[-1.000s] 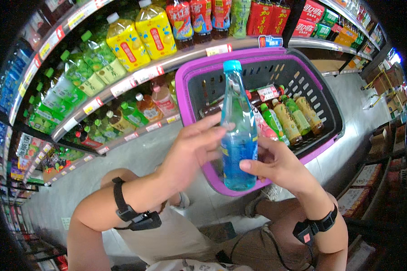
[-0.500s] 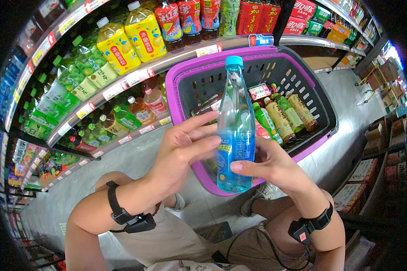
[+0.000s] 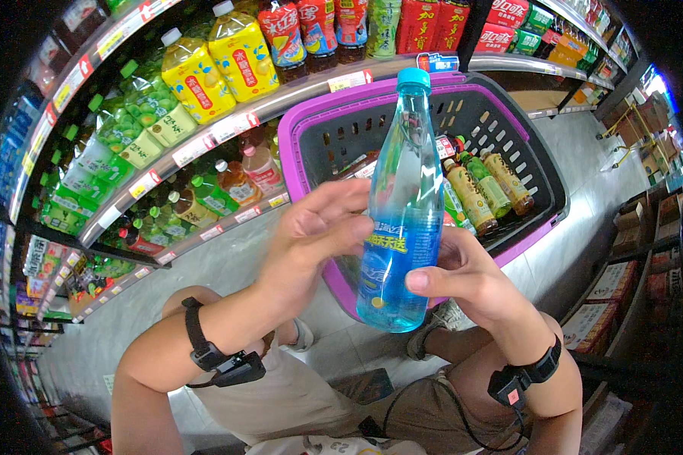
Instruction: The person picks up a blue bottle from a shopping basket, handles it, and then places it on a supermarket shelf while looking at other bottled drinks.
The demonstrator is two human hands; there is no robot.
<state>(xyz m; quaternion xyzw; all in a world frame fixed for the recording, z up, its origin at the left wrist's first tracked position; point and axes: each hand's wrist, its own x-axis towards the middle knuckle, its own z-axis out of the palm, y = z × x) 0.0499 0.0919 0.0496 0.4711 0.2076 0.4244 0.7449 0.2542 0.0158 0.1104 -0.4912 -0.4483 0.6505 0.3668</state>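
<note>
A clear blue plastic bottle [image 3: 404,220] with a turquoise cap and a blue label stands nearly upright in front of me, tilted slightly to the right. My right hand [image 3: 463,277] grips its lower right side, the thumb across the front and the fingers hidden behind. At the bottle's left side is my left hand [image 3: 311,235], its thumb against the label's edge and its bent fingers passing partly behind. Below and beyond the bottle sits a dark grey shopping basket with a purple rim [image 3: 300,152]. Several drink bottles [image 3: 470,201] lie in it.
Curved shelves of drinks run along the left and far side, with yellow bottles [image 3: 197,83], green bottles [image 3: 121,125] and red packs [image 3: 425,29]. A price rail [image 3: 228,129] edges the shelf close to the basket. Boxes [image 3: 603,303] are stacked at the right. My knees are beneath my arms.
The bottle has come slightly right and looks larger, now leaning to the right. It has turned so that more of the label's front shows. Both hands stay at it.
</note>
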